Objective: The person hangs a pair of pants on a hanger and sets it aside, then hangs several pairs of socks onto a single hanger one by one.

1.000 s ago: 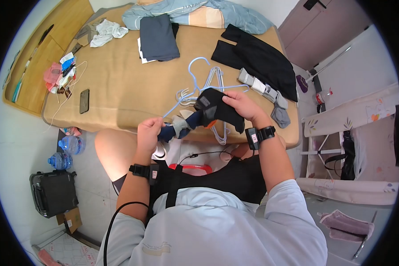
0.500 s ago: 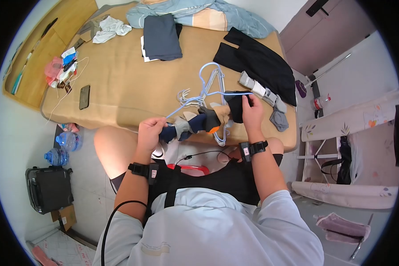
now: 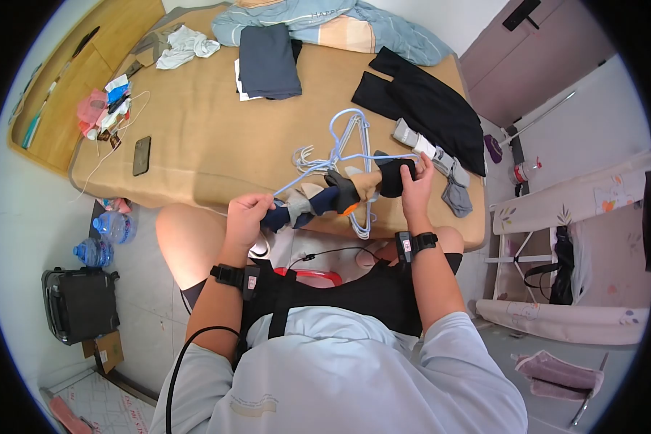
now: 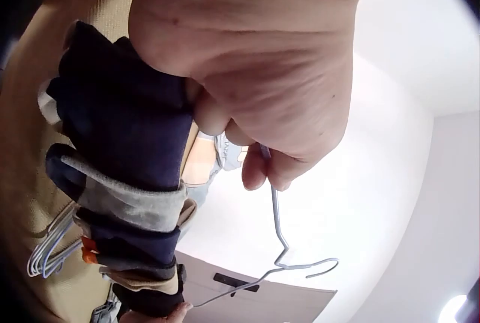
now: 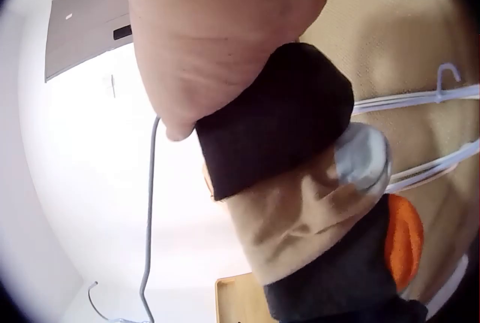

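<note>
A light blue hanger [image 3: 304, 173] is held up over the near edge of the bed, its hook pointing away from the person. Several socks hang side by side along its lower bar. My left hand [image 3: 247, 220] pinches the hanger's left corner, beside a navy sock [image 4: 127, 113]. At the other end my right hand [image 3: 417, 189] grips the hanger's corner next to a black sock [image 5: 277, 120], its palm against the fabric. Between them hang a beige sock [image 5: 300, 218] and a dark grey sock with an orange part [image 5: 405, 240]. The bar itself is mostly covered by the socks.
More hangers [image 3: 365, 141] lie on the bed behind the held one. To the right are a row of grey and white socks [image 3: 434, 155] and black trousers [image 3: 419, 98]. Folded dark grey clothing [image 3: 269, 61] lies farther back, a phone [image 3: 142, 155] at the left.
The black sock was spread out in front of the hanger and is now folded over the bar's right end. My right hand moved right to the hanger's corner; my left hand stayed.
</note>
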`<move>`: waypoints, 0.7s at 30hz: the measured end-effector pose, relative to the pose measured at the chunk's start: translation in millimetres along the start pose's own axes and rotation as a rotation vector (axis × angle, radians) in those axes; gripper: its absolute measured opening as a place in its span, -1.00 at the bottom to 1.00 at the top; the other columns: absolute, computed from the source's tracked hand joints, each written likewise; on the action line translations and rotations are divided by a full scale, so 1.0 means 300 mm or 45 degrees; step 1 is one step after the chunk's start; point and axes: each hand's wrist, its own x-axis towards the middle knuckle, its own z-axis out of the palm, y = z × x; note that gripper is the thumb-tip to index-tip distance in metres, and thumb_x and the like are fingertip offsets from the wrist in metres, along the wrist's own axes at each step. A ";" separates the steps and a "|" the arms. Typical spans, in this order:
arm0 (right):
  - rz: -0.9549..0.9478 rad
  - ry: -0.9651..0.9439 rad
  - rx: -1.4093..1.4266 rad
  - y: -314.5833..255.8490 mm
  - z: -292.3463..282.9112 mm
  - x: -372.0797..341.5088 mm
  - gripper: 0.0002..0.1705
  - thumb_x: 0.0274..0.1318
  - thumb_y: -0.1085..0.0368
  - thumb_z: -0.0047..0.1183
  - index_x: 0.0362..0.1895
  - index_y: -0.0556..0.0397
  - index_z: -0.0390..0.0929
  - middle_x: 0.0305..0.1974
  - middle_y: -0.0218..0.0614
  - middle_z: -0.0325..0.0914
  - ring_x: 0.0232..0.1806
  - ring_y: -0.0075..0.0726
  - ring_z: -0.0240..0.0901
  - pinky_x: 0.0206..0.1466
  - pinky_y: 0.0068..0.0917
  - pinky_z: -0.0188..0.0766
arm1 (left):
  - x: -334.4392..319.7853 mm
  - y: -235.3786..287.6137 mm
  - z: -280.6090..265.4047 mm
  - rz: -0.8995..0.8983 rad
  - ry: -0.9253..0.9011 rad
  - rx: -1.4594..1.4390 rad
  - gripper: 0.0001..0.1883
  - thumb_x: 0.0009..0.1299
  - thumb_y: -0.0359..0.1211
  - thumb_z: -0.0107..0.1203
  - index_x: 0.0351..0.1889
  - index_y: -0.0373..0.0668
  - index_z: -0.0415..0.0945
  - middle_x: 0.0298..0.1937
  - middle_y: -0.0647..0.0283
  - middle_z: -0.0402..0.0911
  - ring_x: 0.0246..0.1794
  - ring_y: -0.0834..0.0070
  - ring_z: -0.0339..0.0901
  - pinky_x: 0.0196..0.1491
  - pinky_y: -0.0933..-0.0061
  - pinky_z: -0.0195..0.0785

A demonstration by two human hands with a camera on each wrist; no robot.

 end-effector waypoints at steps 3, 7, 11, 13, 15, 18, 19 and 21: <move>0.078 -0.343 -0.080 -0.017 -0.061 0.006 -0.53 0.20 0.32 0.22 0.16 0.15 0.43 -0.01 -0.31 0.55 -0.02 -0.44 0.47 0.09 -0.45 0.42 | 0.001 0.005 -0.006 -0.007 -0.002 -0.019 -0.80 0.43 -0.35 0.22 -0.40 -0.29 0.66 -0.54 0.47 0.50 -0.54 0.76 0.28 -0.43 0.66 0.15; 0.289 -0.568 0.095 -0.037 -0.098 -0.010 -0.52 0.15 0.31 0.25 0.14 0.13 0.44 -0.03 -0.32 0.58 0.02 -0.42 0.49 0.15 -0.42 0.40 | 0.001 0.016 -0.004 -0.015 0.030 -0.001 -0.79 0.43 -0.36 0.22 -0.41 -0.29 0.65 -0.57 0.51 0.44 -0.57 0.78 0.23 -0.46 0.68 0.09; 0.378 -0.580 0.162 0.008 -0.124 -0.038 -0.58 0.12 0.35 0.27 0.06 0.15 0.51 -0.07 -0.33 0.61 -0.05 -0.45 0.53 0.12 -0.48 0.43 | 0.007 0.017 -0.001 -0.013 0.059 0.017 -0.79 0.43 -0.36 0.22 -0.41 -0.29 0.65 -0.57 0.51 0.44 -0.58 0.78 0.21 -0.47 0.67 0.07; 0.573 -0.547 0.164 0.037 -0.150 -0.043 -0.64 0.18 0.36 0.23 0.04 0.16 0.51 -0.11 -0.35 0.63 -0.10 -0.49 0.54 0.05 -0.52 0.46 | 0.010 0.020 -0.007 -0.048 0.095 -0.012 -0.80 0.42 -0.36 0.22 -0.41 -0.30 0.65 -0.54 0.47 0.50 -0.55 0.76 0.30 -0.44 0.66 0.17; 0.564 -0.508 0.172 0.079 -0.152 -0.053 -0.69 0.24 0.37 0.19 0.04 0.17 0.50 -0.14 -0.38 0.63 -0.14 -0.52 0.55 -0.01 -0.55 0.47 | 0.003 0.017 0.022 -0.077 0.161 -0.017 -0.80 0.42 -0.36 0.23 -0.41 -0.29 0.65 -0.51 0.44 0.54 -0.52 0.74 0.35 -0.40 0.65 0.23; 0.595 -0.413 0.096 0.142 -0.136 -0.066 -0.69 0.26 0.38 0.17 0.06 0.16 0.49 -0.08 -0.35 0.62 -0.10 -0.53 0.54 0.01 -0.54 0.46 | 0.019 0.012 0.020 -0.088 0.242 0.015 -0.80 0.42 -0.35 0.24 -0.41 -0.28 0.65 -0.47 0.39 0.59 -0.48 0.70 0.44 -0.36 0.62 0.32; 0.608 -0.406 0.208 0.153 -0.133 -0.070 -0.67 0.29 0.31 0.14 0.08 0.14 0.48 -0.07 -0.34 0.61 -0.08 -0.51 0.53 0.01 -0.55 0.45 | 0.016 0.031 0.039 -0.087 0.266 -0.012 -0.79 0.42 -0.35 0.24 -0.42 -0.28 0.65 -0.51 0.43 0.55 -0.53 0.73 0.39 -0.43 0.64 0.26; 0.622 -0.412 0.341 0.168 -0.127 -0.072 -0.65 0.32 0.23 0.11 0.10 0.11 0.47 -0.05 -0.34 0.60 -0.06 -0.48 0.53 0.01 -0.55 0.45 | 0.026 0.042 0.041 -0.052 0.281 -0.009 -0.77 0.45 -0.33 0.21 -0.42 -0.28 0.62 -0.59 0.49 0.42 -0.60 0.77 0.24 -0.51 0.64 0.06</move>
